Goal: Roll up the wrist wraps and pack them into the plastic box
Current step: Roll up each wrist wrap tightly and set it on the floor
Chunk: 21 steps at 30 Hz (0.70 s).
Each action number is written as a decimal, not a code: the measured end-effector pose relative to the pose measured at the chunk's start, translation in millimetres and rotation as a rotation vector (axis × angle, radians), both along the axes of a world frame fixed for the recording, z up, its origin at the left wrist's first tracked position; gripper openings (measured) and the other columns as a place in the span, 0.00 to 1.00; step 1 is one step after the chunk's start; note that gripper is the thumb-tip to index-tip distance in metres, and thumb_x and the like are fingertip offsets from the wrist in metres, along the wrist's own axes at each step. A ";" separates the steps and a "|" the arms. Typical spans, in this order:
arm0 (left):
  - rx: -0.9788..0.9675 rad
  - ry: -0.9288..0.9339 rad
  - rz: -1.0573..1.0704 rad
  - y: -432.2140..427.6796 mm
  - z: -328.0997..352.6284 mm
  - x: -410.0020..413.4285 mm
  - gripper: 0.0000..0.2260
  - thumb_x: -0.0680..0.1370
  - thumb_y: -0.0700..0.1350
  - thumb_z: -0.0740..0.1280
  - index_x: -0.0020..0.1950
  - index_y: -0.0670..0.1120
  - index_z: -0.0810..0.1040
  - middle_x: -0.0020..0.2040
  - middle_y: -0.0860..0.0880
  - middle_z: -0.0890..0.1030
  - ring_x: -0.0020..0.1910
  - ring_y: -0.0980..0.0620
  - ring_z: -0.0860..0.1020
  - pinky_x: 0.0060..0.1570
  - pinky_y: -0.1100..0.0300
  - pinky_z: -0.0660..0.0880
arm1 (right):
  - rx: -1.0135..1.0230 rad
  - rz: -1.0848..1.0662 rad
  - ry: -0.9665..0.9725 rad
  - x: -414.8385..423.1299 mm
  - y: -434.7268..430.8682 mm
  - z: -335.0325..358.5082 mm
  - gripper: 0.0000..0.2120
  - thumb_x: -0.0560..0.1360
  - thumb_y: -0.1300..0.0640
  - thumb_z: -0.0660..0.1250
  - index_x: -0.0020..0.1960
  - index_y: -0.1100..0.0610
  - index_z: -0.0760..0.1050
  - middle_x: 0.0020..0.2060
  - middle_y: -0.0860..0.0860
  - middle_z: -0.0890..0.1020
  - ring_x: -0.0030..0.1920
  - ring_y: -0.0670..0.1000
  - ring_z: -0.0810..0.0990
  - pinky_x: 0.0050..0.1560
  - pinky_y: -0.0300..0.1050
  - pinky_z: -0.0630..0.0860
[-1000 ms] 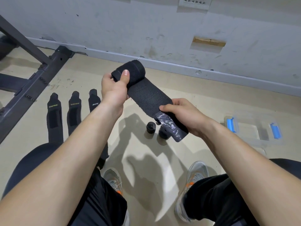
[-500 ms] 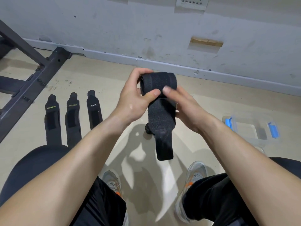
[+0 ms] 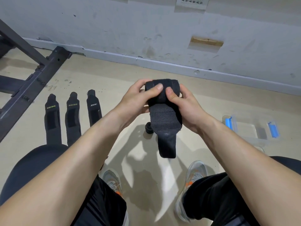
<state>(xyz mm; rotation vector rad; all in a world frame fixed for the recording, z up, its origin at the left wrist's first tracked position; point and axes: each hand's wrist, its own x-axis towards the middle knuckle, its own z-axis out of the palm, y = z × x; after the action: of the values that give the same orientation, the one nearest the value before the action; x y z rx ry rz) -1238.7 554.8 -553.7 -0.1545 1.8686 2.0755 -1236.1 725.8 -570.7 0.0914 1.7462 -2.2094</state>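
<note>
A black wrist wrap (image 3: pixel 165 121), partly rolled, is held up in front of me above the floor. My left hand (image 3: pixel 138 100) grips the roll's left end with the thumb pressed on top. My right hand (image 3: pixel 184 108) grips its right side, thumb on the roll too. The loose tail hangs down toward my feet. Three unrolled black wraps (image 3: pixel 71 116) lie side by side on the floor at the left. A rolled wrap (image 3: pixel 148 128) stands on the floor, partly hidden behind the held one. The clear plastic box (image 3: pixel 249 129) with blue latches sits on the floor at the right.
A dark metal frame (image 3: pixel 32 75) crosses the floor at the left. A grey wall with a skirting board (image 3: pixel 162 64) runs along the far side. My knees and two grey shoes (image 3: pixel 112 181) are below my arms.
The wrap went from stretched between my hands to mostly rolled. Both hands have come together on the roll and dropped slightly, and the hanging tail is shorter.
</note>
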 end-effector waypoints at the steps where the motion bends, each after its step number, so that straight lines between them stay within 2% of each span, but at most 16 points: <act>1: 0.028 -0.054 0.010 0.8 2.7 -0.4 0.17 0.79 0.51 0.72 0.65 0.46 0.79 0.51 0.49 0.85 0.49 0.50 0.85 0.45 0.56 0.82 | 0.011 0.013 0.005 0.6 -0.3 -0.7 0.18 0.81 0.56 0.67 0.68 0.62 0.70 0.50 0.58 0.86 0.50 0.58 0.86 0.52 0.56 0.83; 3: 0.075 -0.122 0.011 1.8 4.6 -1.1 0.19 0.81 0.53 0.68 0.64 0.40 0.81 0.49 0.47 0.86 0.48 0.49 0.86 0.46 0.56 0.83 | 0.034 0.038 0.013 1.1 -0.5 -0.9 0.16 0.82 0.57 0.67 0.67 0.60 0.71 0.49 0.58 0.86 0.50 0.60 0.85 0.56 0.61 0.82; 5: 0.096 -0.122 0.023 1.6 3.5 -1.4 0.18 0.82 0.50 0.68 0.64 0.38 0.80 0.48 0.46 0.86 0.46 0.49 0.86 0.44 0.57 0.83 | 0.034 0.059 0.019 1.2 -0.4 -0.6 0.15 0.82 0.58 0.66 0.67 0.59 0.71 0.49 0.59 0.85 0.50 0.61 0.85 0.57 0.63 0.80; 8: 0.078 -0.088 0.061 0.4 2.6 -2.4 0.18 0.80 0.46 0.71 0.66 0.36 0.78 0.46 0.47 0.86 0.44 0.50 0.85 0.41 0.57 0.82 | -0.003 0.096 0.003 1.9 0.4 1.0 0.16 0.83 0.60 0.65 0.70 0.59 0.70 0.50 0.59 0.85 0.51 0.60 0.85 0.55 0.58 0.82; 10: 0.059 -0.065 0.065 -1.7 2.4 -3.0 0.19 0.79 0.44 0.72 0.66 0.37 0.76 0.45 0.48 0.86 0.43 0.50 0.85 0.42 0.55 0.83 | -0.040 0.117 -0.028 1.4 0.7 2.4 0.18 0.83 0.59 0.65 0.71 0.57 0.70 0.54 0.57 0.85 0.55 0.59 0.85 0.57 0.55 0.82; 13: -0.002 -0.027 0.038 -5.8 1.0 -3.8 0.18 0.78 0.41 0.73 0.65 0.40 0.75 0.47 0.49 0.85 0.46 0.49 0.84 0.52 0.46 0.82 | 0.027 0.133 -0.106 -2.9 1.3 3.8 0.25 0.78 0.41 0.66 0.71 0.51 0.73 0.64 0.56 0.82 0.65 0.60 0.81 0.67 0.64 0.76; 15: -0.048 0.014 -0.010 -6.7 0.2 -1.7 0.16 0.77 0.39 0.74 0.62 0.45 0.76 0.52 0.48 0.83 0.49 0.49 0.83 0.54 0.45 0.82 | 0.069 0.135 -0.136 -3.4 -0.1 5.6 0.32 0.75 0.32 0.65 0.71 0.51 0.74 0.65 0.55 0.82 0.65 0.58 0.81 0.68 0.66 0.74; 16: -0.068 0.041 -0.031 -6.4 -0.1 -0.3 0.16 0.76 0.38 0.75 0.61 0.47 0.76 0.54 0.48 0.82 0.51 0.50 0.83 0.53 0.47 0.83 | 0.069 0.119 -0.136 -3.6 -0.8 5.8 0.32 0.76 0.32 0.65 0.71 0.53 0.74 0.64 0.54 0.83 0.64 0.56 0.82 0.67 0.66 0.75; 18: -0.082 0.083 -0.049 -5.1 -1.2 1.6 0.17 0.76 0.37 0.75 0.61 0.48 0.75 0.56 0.49 0.80 0.51 0.52 0.81 0.50 0.49 0.84 | 0.070 0.057 -0.105 -2.5 -2.5 7.4 0.25 0.81 0.40 0.64 0.68 0.58 0.74 0.60 0.55 0.84 0.58 0.53 0.84 0.65 0.64 0.77; 21: -0.061 0.056 -0.046 -4.6 -1.5 2.4 0.18 0.76 0.37 0.75 0.62 0.49 0.75 0.56 0.49 0.80 0.51 0.51 0.82 0.46 0.51 0.83 | 0.076 0.006 -0.054 -1.3 -2.7 7.6 0.17 0.84 0.49 0.62 0.65 0.60 0.74 0.55 0.57 0.82 0.52 0.53 0.84 0.63 0.63 0.79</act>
<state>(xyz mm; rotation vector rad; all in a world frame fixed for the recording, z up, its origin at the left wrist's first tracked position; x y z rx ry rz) -1236.3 550.3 -555.2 -0.0689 1.9507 2.0131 -1237.4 723.0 -563.1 0.1618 1.7986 -2.1171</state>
